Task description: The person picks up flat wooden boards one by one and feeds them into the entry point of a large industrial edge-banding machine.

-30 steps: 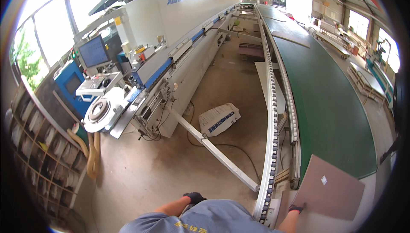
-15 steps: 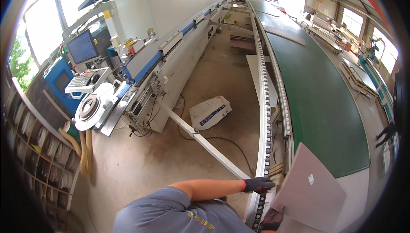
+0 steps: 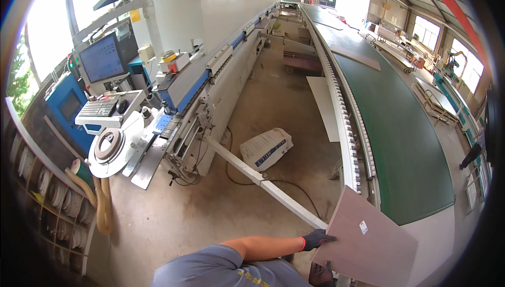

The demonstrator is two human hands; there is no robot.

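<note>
Black-gloved left hand (image 3: pixel 317 239), stretched rightward, and right hand (image 3: pixel 321 275), closer in, grip the brown panel (image 3: pixel 371 242) by its edges.

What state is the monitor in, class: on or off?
On: its screen glows blue, with paler patches across it.

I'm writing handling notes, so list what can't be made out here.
All in the head view:
- Brown board: underside hidden, facing away from the camera.
- Right hand: its forearm is cut off by the lower edge.
- White label: print too small.
- Monitor: screen details too small.
- Person at far right: partly lost in the dark lens rim.
</note>
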